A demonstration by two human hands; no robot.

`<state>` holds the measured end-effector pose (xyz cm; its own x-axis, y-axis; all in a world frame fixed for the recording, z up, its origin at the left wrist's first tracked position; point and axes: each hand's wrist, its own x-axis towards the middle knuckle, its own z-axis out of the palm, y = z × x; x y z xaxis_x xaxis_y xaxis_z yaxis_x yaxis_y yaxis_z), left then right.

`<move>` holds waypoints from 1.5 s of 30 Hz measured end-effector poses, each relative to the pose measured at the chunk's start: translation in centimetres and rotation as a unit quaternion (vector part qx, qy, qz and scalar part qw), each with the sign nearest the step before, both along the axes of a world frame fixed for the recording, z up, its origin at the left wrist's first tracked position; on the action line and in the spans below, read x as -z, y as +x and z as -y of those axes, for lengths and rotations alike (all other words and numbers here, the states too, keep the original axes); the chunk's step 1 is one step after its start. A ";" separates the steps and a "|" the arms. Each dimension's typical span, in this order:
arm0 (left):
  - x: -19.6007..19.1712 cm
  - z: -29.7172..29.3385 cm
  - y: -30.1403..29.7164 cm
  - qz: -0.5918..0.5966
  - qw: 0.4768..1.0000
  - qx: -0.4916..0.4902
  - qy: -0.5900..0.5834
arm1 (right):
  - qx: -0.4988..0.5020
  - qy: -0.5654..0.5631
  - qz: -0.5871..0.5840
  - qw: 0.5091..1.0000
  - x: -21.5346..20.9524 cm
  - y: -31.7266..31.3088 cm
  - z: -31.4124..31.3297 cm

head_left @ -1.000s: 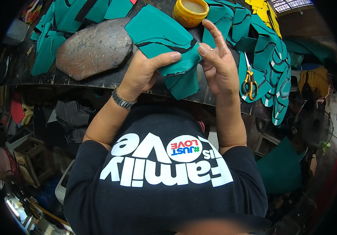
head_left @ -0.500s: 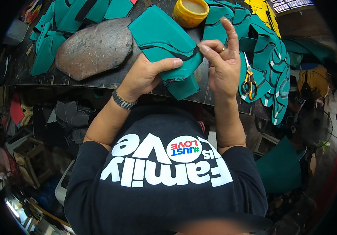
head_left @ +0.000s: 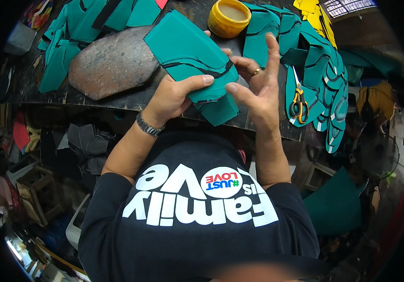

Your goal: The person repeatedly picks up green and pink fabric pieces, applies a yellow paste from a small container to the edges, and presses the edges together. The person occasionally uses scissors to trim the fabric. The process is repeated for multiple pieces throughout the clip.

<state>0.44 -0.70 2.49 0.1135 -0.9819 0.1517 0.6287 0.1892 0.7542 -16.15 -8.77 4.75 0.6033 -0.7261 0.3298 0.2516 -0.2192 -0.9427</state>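
The left hand (head_left: 171,96) grips the teal black-banded panel (head_left: 183,42) above the black worktable's (head_left: 23,87) near edge, seemingly steadying it alone now that the right hand (head_left: 260,94) has spread its pinch.

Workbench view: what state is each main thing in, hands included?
Left hand: gripping the green piece
Right hand: thumb and fingers apart, at the piece's edge
Green piece: held up, tilted
Yellow tub: open, upright, pale contents inside
Scissors: lying on green material
Stone-like slab: lying flat
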 end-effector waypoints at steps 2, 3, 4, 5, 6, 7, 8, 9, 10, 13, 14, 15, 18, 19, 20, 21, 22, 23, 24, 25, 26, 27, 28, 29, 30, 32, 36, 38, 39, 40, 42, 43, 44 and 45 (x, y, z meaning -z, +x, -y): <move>0.0 0.0 -0.2 0.017 1.000 -0.007 -0.004 | -0.003 0.018 -0.017 1.000 -0.1 0.4 -0.1; 0.1 -0.1 -0.2 0.031 0.999 -0.011 -0.004 | -0.003 0.038 -0.010 0.999 -0.1 0.7 0.0; 0.1 -0.1 -0.2 0.045 0.999 -0.016 -0.005 | -0.003 0.052 -0.002 0.999 0.0 0.8 0.0; 0.2 -0.1 -0.2 0.047 0.999 -0.018 -0.002 | -0.004 0.067 0.005 0.998 0.0 0.9 0.1; 0.3 -0.2 -0.1 0.049 0.999 -0.021 0.000 | -0.005 0.075 0.013 0.997 0.1 1.0 0.1; 0.4 -0.2 -0.1 0.050 0.998 -0.024 0.002 | -0.007 0.084 0.020 0.996 0.2 1.1 0.2; 0.4 -0.3 -0.1 0.057 0.998 -0.027 0.001 | -0.005 0.091 0.022 0.996 0.3 1.1 0.3; 0.4 -0.3 0.0 0.064 0.998 -0.029 -0.001 | -0.002 0.097 0.023 0.995 0.4 1.1 0.4; 0.4 -0.4 0.0 0.070 0.997 -0.030 -0.003 | 0.008 0.102 0.023 0.994 0.5 1.1 0.5; 0.4 -0.4 0.0 0.069 0.997 -0.021 0.005 | 0.027 0.027 0.027 0.999 0.7 1.3 0.7; 0.3 -0.3 0.0 0.065 0.998 -0.015 0.009 | 0.030 0.019 0.024 0.999 0.7 1.4 0.7; 0.3 -0.3 0.0 0.061 0.998 -0.010 0.012 | 0.033 0.011 0.022 0.999 0.8 1.5 0.8; 0.2 -0.4 -0.1 0.045 0.999 -0.004 0.019 | 0.025 -0.008 0.006 1.000 0.8 1.4 1.1; 0.2 -0.5 -0.2 0.040 0.999 -0.004 0.022 | 0.019 -0.013 -0.001 1.000 0.8 1.3 1.2; 0.3 -0.6 -0.2 0.034 0.999 -0.003 0.024 | 0.039 0.000 -0.003 0.999 0.9 1.2 1.3; 0.3 -0.6 -0.2 0.028 0.999 -0.003 0.026 | 0.058 0.013 -0.005 0.998 0.9 1.0 1.4; 0.3 -0.7 -0.2 0.023 0.999 -0.002 0.028 | 0.069 0.018 0.000 0.997 0.9 0.8 1.5; 0.4 -0.7 -0.1 0.014 0.999 0.001 0.035 | 0.102 0.014 -0.001 0.995 1.0 0.7 1.8; 0.4 -0.7 0.1 0.005 0.999 0.004 0.042 | 0.115 0.025 0.024 0.993 1.1 0.6 1.9; 0.4 -0.7 0.2 -0.005 0.999 0.002 0.051 | 0.123 0.028 0.056 0.990 1.3 0.5 2.0; 0.4 -0.7 0.2 -0.016 0.999 0.008 0.042 | 0.130 0.030 0.089 0.987 1.5 0.5 2.1; 0.4 -0.7 0.2 -0.028 0.999 0.009 0.034 | 0.129 0.039 0.094 0.986 1.7 0.2 1.9; 0.4 -0.6 0.3 -0.039 0.999 0.009 0.025 | 0.138 0.040 0.071 0.987 1.8 -0.1 1.8; 0.4 -0.6 0.3 -0.045 0.999 0.011 0.026 | 0.148 0.042 0.050 0.987 2.0 -0.3 1.5; 0.4 -0.6 0.2 -0.050 0.998 0.014 0.028 | 0.161 0.044 0.027 0.986 2.2 -0.5 1.2; 0.5 -0.5 0.2 -0.055 0.998 0.019 0.025 | 0.167 -0.039 -0.047 0.984 2.6 -0.9 0.4; 0.7 -0.3 0.1 -0.053 0.998 0.024 0.025 | 0.192 -0.183 -0.128 0.956 3.1 -1.0 -0.4; 0.6 -0.4 0.0 -0.054 0.998 0.022 0.030 | 0.195 -0.206 -0.117 0.952 3.1 -0.6 -0.6; 0.6 -0.5 -0.1 -0.056 0.998 0.020 0.030 | 0.199 -0.200 -0.110 0.953 3.1 -0.4 -0.5; 0.6 -0.5 -0.1 -0.056 0.998 0.015 0.030 | 0.211 -0.235 -0.116 0.942 3.0 -0.3 -0.4; 0.6 -0.5 -0.2 -0.049 0.998 0.001 0.039 | 0.223 -0.293 -0.127 0.921 2.8 -0.1 -0.2; 0.7 -0.6 -0.3 -0.045 0.998 -0.007 0.044 | 0.231 -0.330 -0.134 0.905 2.7 -0.1 -0.1; 0.7 -0.6 -0.3 -0.046 0.998 -0.009 0.041 | 0.239 -0.367 -0.140 0.888 2.5 -0.2 0.0; 0.8 -0.5 -0.3 -0.048 0.998 -0.010 0.038 | 0.244 -0.406 -0.148 0.868 2.4 -0.3 0.1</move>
